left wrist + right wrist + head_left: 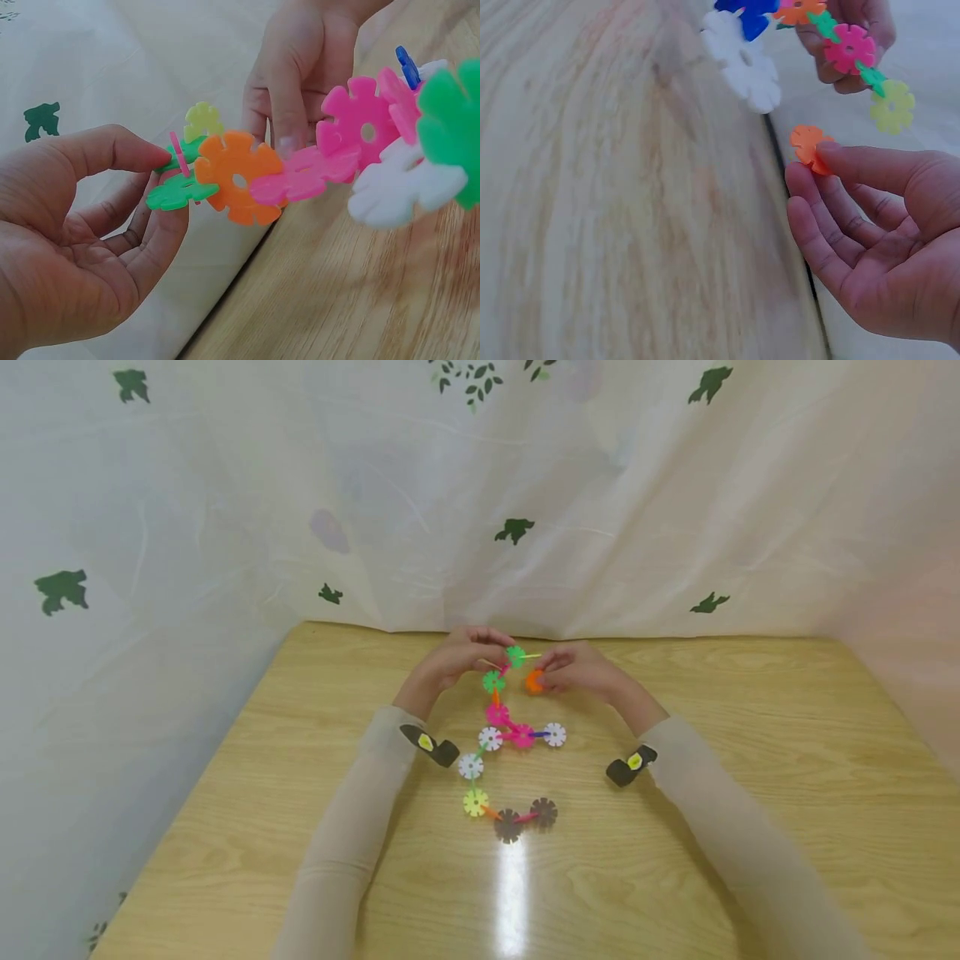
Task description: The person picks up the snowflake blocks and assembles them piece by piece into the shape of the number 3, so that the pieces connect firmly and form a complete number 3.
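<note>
A chain of slotted, flower-shaped plastic discs (497, 714) bends across the middle of the table, in pink, white, green, yellow, orange, blue and brown. At its far end my left hand (461, 658) pinches a green disc (171, 193) between thumb and fingers. A pale yellow disc (892, 107) sticks out from that end toward the right hand. My right hand (583, 670) pinches a loose orange disc (805, 144) between thumb and fingertip, a short gap away from the chain. Its other fingers are loosely curled.
The wooden table (675, 877) ends at a pale curtain (600, 485) with dark green leaf-like prints, close behind both hands. The chain's near end, with two brown discs (543, 812), lies between the forearms. Each wrist carries a dark strap camera (632, 766).
</note>
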`<move>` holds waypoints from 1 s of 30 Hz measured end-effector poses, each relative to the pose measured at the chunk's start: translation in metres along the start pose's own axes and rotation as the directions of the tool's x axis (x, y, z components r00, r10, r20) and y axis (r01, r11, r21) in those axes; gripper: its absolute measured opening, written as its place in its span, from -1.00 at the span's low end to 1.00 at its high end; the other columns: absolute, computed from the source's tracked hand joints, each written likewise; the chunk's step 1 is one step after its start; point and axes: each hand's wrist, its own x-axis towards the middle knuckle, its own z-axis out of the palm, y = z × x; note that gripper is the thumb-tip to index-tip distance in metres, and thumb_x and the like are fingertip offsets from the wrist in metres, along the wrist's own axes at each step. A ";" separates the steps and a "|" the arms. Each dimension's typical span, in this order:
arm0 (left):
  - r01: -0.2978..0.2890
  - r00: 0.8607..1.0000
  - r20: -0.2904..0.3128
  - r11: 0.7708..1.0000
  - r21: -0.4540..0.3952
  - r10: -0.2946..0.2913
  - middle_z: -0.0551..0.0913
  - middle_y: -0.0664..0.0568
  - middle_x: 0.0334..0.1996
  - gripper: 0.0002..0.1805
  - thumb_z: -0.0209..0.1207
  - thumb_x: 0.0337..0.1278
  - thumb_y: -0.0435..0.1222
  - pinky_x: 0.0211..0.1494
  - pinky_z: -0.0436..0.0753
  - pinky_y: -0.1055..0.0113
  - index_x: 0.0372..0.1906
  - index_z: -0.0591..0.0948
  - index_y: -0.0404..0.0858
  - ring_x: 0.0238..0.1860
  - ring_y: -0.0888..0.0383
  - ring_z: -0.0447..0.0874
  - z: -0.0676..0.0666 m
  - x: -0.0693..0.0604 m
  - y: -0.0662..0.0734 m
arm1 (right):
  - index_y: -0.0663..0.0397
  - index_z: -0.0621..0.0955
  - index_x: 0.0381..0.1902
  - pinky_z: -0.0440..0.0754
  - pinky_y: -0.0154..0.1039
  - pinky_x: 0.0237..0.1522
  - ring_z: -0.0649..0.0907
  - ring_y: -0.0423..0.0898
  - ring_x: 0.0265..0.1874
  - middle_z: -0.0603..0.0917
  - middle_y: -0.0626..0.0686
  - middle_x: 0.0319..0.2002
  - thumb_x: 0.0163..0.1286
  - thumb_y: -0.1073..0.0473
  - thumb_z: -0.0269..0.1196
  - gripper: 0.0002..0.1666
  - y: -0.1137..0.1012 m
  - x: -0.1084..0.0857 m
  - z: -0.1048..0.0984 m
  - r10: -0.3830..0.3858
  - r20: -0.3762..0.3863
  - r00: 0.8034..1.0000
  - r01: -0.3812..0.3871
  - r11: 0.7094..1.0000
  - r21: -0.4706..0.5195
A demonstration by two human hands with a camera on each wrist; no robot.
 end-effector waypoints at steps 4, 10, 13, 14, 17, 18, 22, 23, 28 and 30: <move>0.003 1.000 0.002 1.000 0.001 -0.003 0.72 0.08 -0.31 -0.69 0.21 0.26 -0.43 0.04 0.72 0.23 0.07 0.63 -0.45 -0.25 0.14 0.71 0.000 0.000 -0.001 | 0.51 0.55 0.06 0.77 -0.17 -0.01 0.75 -0.22 -0.29 0.75 -0.13 -0.33 0.37 0.39 0.30 -0.64 -0.002 -0.004 -0.003 -0.026 -0.023 0.999 0.027 0.999 0.047; 0.000 1.000 0.007 1.000 0.014 0.000 0.73 0.07 -0.32 -0.69 0.22 0.25 -0.41 0.06 0.73 0.20 0.06 0.64 -0.43 -0.25 0.14 0.72 0.000 0.000 -0.001 | 0.51 0.53 0.17 0.73 -0.01 0.11 0.76 -0.23 -0.28 0.75 -0.15 -0.29 0.42 0.34 0.29 -0.56 -0.009 -0.008 -0.007 -0.024 -0.066 0.998 0.029 0.997 0.071; -0.002 1.000 0.008 1.000 0.020 0.002 0.73 0.07 -0.32 -0.69 0.21 0.26 -0.41 0.05 0.73 0.21 0.07 0.64 -0.44 -0.25 0.15 0.72 0.000 0.000 -0.001 | 0.48 0.53 0.18 0.74 -0.03 0.08 0.77 -0.20 -0.27 0.75 -0.16 -0.29 0.44 0.30 0.29 -0.55 -0.012 -0.010 -0.008 -0.018 -0.087 0.996 0.025 0.997 0.075; -0.003 1.000 0.009 1.000 0.020 0.003 0.73 0.07 -0.32 -0.69 0.21 0.27 -0.41 0.04 0.73 0.21 0.07 0.63 -0.44 -0.25 0.15 0.72 0.000 0.000 -0.001 | 0.47 0.54 0.18 0.74 -0.03 0.07 0.78 -0.18 -0.26 0.75 -0.16 -0.29 0.44 0.29 0.29 -0.56 -0.013 -0.011 -0.009 -0.018 -0.091 0.996 0.025 0.997 0.077; -0.003 1.000 0.008 1.000 0.016 0.002 0.73 0.07 -0.31 -0.70 0.21 0.28 -0.42 0.04 0.73 0.22 0.07 0.63 -0.45 -0.25 0.14 0.72 -0.001 0.000 0.000 | 0.42 0.56 0.15 0.75 -0.06 0.04 0.78 -0.14 -0.24 0.75 -0.17 -0.30 0.44 0.29 0.29 -0.60 -0.014 -0.012 -0.010 -0.012 -0.104 0.994 0.022 0.995 0.093; -0.001 1.000 0.007 1.000 0.015 0.001 0.73 0.07 -0.30 -0.70 0.21 0.28 -0.42 0.04 0.74 0.22 0.07 0.63 -0.45 -0.24 0.14 0.72 -0.001 0.000 0.000 | 0.42 0.56 0.14 0.75 -0.08 0.03 0.78 -0.14 -0.24 0.75 -0.17 -0.30 0.44 0.28 0.30 -0.60 -0.015 -0.013 -0.010 -0.013 -0.105 0.994 0.024 0.995 0.098; 0.006 1.000 0.006 1.000 0.012 -0.006 0.73 0.06 -0.30 -0.71 0.21 0.29 -0.42 0.06 0.74 0.21 0.07 0.63 -0.44 -0.24 0.14 0.72 -0.001 0.000 0.001 | 0.43 0.54 0.16 0.75 -0.16 -0.02 0.77 -0.13 -0.25 0.74 -0.18 -0.30 0.43 0.31 0.29 -0.59 -0.015 -0.013 -0.011 -0.020 -0.115 0.993 0.034 0.992 0.122; 0.007 1.000 0.006 1.000 0.012 -0.008 0.73 0.06 -0.30 -0.71 0.21 0.29 -0.42 0.06 0.74 0.20 0.07 0.63 -0.44 -0.24 0.14 0.72 -0.001 0.000 0.000 | 0.44 0.53 0.17 0.75 -0.18 -0.03 0.76 -0.14 -0.25 0.73 -0.18 -0.29 0.44 0.32 0.28 -0.59 -0.015 -0.013 -0.012 -0.022 -0.117 0.993 0.037 0.991 0.127; 0.014 1.000 -0.001 1.000 0.008 -0.014 0.72 0.06 -0.29 -0.70 0.21 0.29 -0.42 0.08 0.73 0.20 0.08 0.63 -0.44 -0.23 0.14 0.71 -0.001 -0.001 0.000 | 0.49 0.48 0.24 0.76 -0.23 -0.05 0.74 -0.21 -0.28 0.74 -0.19 -0.28 0.45 0.33 0.26 -0.51 -0.015 -0.014 -0.013 -0.028 -0.125 0.992 0.047 0.987 0.154; 0.017 1.000 -0.004 1.000 0.006 -0.017 0.72 0.06 -0.29 -0.70 0.20 0.29 -0.43 0.08 0.73 0.20 0.09 0.63 -0.45 -0.22 0.15 0.71 0.000 -0.001 0.000 | 0.51 0.47 0.25 0.76 -0.26 -0.07 0.73 -0.23 -0.29 0.75 -0.18 -0.28 0.45 0.33 0.26 -0.50 -0.015 -0.014 -0.013 -0.030 -0.128 0.991 0.052 0.984 0.170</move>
